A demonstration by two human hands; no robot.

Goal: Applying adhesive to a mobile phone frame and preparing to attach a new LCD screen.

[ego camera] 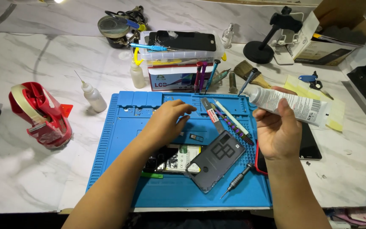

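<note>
Right hand holding adhesive tube above repair mat

Right hand [278, 133] fingers wrap the white adhesive tube [291, 106], long axis 10-to-4 o'clock, nozzle at 10; left hand [168, 121], fingers loosely curled and holding nothing, rests on the blue repair mat [119, 140], at 9 o'clock of the tube
</note>
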